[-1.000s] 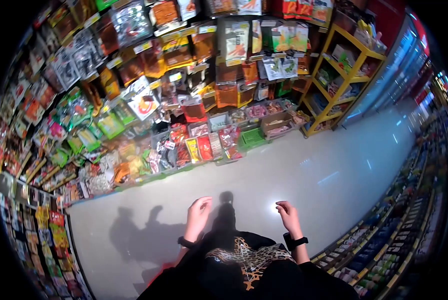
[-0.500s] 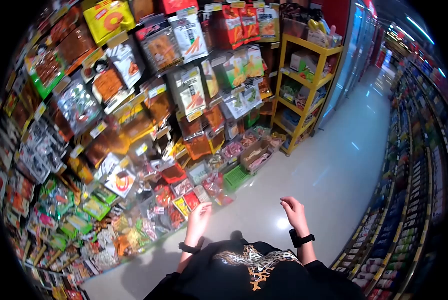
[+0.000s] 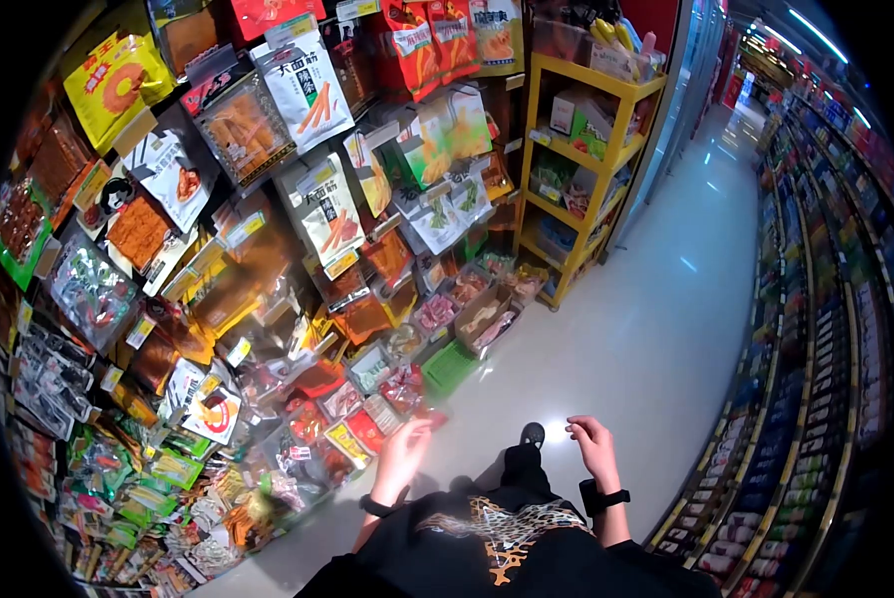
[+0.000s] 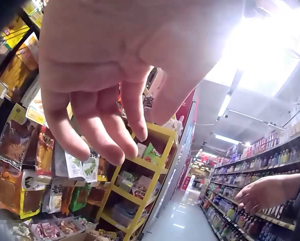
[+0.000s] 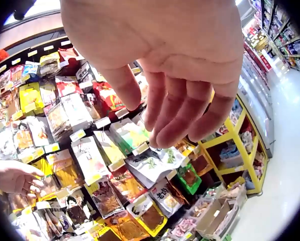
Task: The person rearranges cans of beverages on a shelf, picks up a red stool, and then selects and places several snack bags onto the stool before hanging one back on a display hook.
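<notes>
Both hands are held out in front of the body and touch nothing. The left hand (image 3: 401, 457) is nearest the low bins of snack packets (image 3: 366, 430); its fingers hang relaxed and slightly bent in the left wrist view (image 4: 105, 95). The right hand (image 3: 595, 450) is over the floor, its fingers loosely bent and empty in the right wrist view (image 5: 165, 70). A dark band sits on each wrist. To the left, hanging snack packets (image 3: 308, 90) cover the display, beyond the reach of both hands as they are held.
A yellow shelf rack (image 3: 611, 159) stands at the end of the snack display. A green basket (image 3: 449, 368) and a cardboard box are by its foot. Pale shiny floor (image 3: 626, 329) runs along the aisle. Shelves of bottles (image 3: 766, 439) line the right side.
The view has turned toward the right and come closer to the hanging packets, and the rack appears further left. A shoe now shows ahead of the body. Both hands remain empty.
</notes>
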### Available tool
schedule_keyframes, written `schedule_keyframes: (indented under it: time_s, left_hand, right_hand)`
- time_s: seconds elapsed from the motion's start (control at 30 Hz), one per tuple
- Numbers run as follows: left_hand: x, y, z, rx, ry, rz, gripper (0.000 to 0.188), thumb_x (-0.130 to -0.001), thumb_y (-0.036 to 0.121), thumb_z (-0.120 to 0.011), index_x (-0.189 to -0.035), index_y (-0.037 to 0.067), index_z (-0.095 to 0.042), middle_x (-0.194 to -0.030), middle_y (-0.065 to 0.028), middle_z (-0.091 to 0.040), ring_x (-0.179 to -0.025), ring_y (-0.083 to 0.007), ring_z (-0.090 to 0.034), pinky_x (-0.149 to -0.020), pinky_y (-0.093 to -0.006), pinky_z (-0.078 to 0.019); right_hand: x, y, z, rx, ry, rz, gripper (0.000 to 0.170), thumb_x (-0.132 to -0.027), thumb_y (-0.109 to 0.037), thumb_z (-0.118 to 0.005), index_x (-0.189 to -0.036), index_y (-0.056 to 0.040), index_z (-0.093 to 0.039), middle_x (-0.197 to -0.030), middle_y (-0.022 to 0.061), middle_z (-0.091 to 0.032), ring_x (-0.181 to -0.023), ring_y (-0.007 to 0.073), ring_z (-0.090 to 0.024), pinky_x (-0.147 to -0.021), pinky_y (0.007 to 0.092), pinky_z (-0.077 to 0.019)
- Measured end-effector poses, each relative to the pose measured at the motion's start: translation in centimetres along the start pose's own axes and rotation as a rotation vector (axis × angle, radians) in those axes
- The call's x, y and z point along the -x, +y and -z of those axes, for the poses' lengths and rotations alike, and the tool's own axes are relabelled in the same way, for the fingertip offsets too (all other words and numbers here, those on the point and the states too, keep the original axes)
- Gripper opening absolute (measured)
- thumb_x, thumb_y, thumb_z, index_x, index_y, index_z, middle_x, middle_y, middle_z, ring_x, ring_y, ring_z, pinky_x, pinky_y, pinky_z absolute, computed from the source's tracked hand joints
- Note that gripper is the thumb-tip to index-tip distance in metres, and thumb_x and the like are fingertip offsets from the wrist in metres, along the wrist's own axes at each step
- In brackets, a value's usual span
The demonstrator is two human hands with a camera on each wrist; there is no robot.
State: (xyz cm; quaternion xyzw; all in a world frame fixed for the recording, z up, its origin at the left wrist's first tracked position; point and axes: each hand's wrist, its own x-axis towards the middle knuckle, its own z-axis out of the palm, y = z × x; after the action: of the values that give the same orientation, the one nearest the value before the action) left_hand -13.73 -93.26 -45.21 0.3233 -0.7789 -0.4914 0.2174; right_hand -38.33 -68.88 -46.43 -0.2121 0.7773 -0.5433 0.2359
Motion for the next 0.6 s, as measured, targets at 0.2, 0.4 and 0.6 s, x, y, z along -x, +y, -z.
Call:
schedule_keyframes:
  time_s: [0.2, 0.4, 0.6]
  left_hand:
    - [-5.7, 2.0, -3.6, 0.042, 0.120, 0.047, 0.020, -0.089, 0.009, -0.059, -0.107, 0.002, -0.063, -0.094, -0.0112, -0.068, -0.090, -0.0179, -0.066, -0.077, -0.0286, -0.0506]
    - [-13.5, 5.3, -9.2, -0.007, 0.117, -0.048, 0.020, -0.087, 0.008, -0.060, -0.106, 0.003, -0.063, -0.094, -0.0126, -0.066, -0.088, -0.0209, -0.066, -0.075, -0.0310, -0.0507]
    - [-18.9, 8.6, -14.8, -0.060, 0.071, -0.126, 0.022, -0.085, 0.008, -0.061, -0.107, 0.003, -0.062, -0.096, -0.0135, -0.066, -0.090, -0.0242, -0.066, -0.078, -0.0329, -0.0499]
  right_hand:
    - [-9.7, -2.2, 1.6, 0.093, -0.090, 0.083, 0.020, -0.090, -0.012, -0.057, -0.105, 0.0007, -0.064, -0.090, 0.0097, -0.069, -0.085, 0.0150, -0.065, -0.076, 0.0279, -0.0503]
    - [-17.7, -6.0, 6.3, 0.154, -0.116, 0.202, 0.020, -0.091, -0.012, -0.057, -0.105, 0.0010, -0.064, -0.093, 0.0108, -0.069, -0.090, 0.0170, -0.066, -0.079, 0.0285, -0.0501]
    - [-22.6, -2.8, 11.5, 0.079, -0.060, 0.218, 0.022, -0.089, -0.018, -0.060, -0.105, -0.0037, -0.065, -0.092, 0.0124, -0.070, -0.081, 0.0206, -0.066, -0.073, 0.0314, -0.0506]
